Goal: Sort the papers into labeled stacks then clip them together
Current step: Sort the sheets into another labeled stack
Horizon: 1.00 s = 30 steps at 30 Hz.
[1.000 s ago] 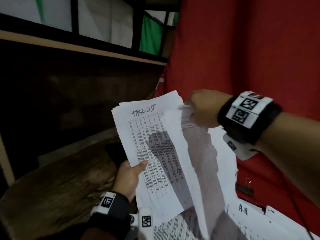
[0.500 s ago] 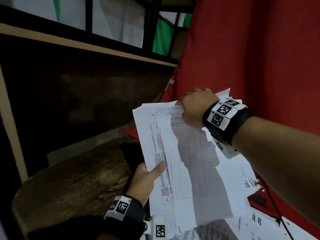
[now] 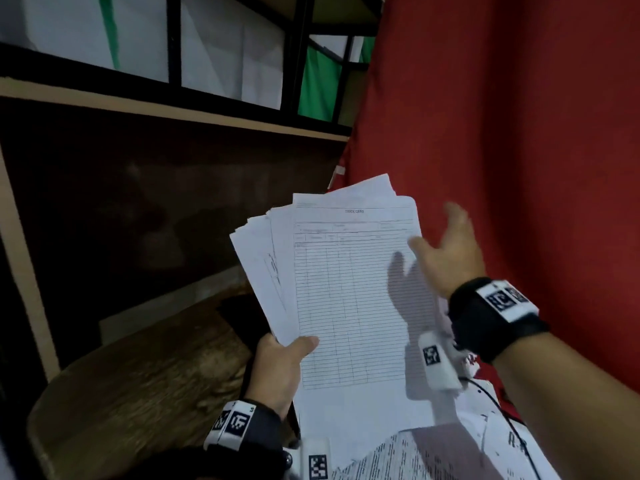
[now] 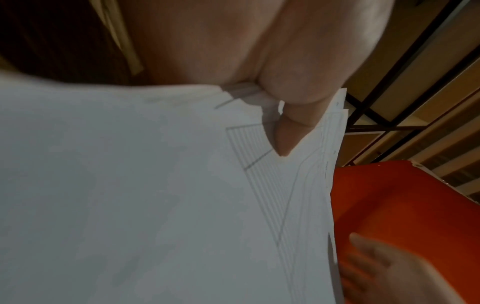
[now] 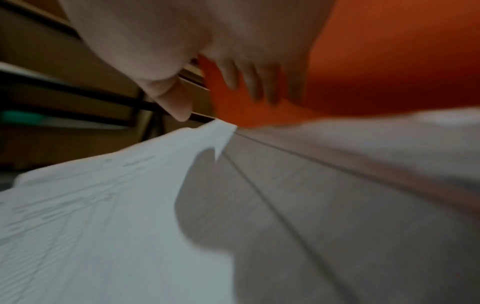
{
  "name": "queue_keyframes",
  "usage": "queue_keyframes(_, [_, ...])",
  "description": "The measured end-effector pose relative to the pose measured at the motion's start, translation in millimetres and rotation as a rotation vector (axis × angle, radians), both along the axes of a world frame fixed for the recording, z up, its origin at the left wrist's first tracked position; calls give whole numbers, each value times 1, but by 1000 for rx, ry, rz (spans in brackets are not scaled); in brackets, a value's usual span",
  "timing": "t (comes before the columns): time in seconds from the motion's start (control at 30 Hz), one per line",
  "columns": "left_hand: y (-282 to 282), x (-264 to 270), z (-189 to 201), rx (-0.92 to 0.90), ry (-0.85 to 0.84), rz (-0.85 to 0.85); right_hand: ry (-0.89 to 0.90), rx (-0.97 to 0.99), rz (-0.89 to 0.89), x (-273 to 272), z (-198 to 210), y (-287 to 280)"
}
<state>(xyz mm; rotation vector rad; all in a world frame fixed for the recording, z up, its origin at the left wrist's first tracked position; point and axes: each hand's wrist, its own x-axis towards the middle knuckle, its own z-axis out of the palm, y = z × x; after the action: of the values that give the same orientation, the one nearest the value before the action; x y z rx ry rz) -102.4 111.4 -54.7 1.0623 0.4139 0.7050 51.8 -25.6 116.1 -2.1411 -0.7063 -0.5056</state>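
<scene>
My left hand [image 3: 282, 365] grips a fanned sheaf of white papers [image 3: 346, 289] by its lower left corner, thumb pressed on the top sheet, a ruled form. The left wrist view shows that thumb [image 4: 288, 131] on the paper stack [image 4: 155, 195]. My right hand [image 3: 446, 251] hovers beside the sheaf's right edge with fingers spread and holding nothing; in the right wrist view its fingers [image 5: 259, 82] are blurred above the papers [image 5: 103, 205]. More printed sheets [image 3: 408, 459] lie below on the red surface, one marked with handwritten letters [image 3: 516, 441].
A red cloth [image 3: 519, 133] covers the right side and backdrop. A round wooden stool [image 3: 138, 393] stands at lower left. Behind it is a dark panel under a shelf [image 3: 173, 112] holding white boxes. A thin black cable [image 3: 502, 410] runs across the lower papers.
My right hand has let go of the top sheet it pinched and drawn away to the right, fingers now spread. The ruled form lies flat on top of the sheaf.
</scene>
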Motion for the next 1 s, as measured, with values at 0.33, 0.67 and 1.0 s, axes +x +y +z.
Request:
queue_keyframes(0.33, [1, 2, 42, 102, 60, 48, 406, 192, 291, 13, -61, -8])
queue_keyframes(0.67, [30, -13, 69, 235, 99, 144, 472, 485, 436, -1, -59, -8])
queue_keyframes(1.0, [26, -11, 102, 248, -78, 271, 384, 572, 486, -11, -53, -3])
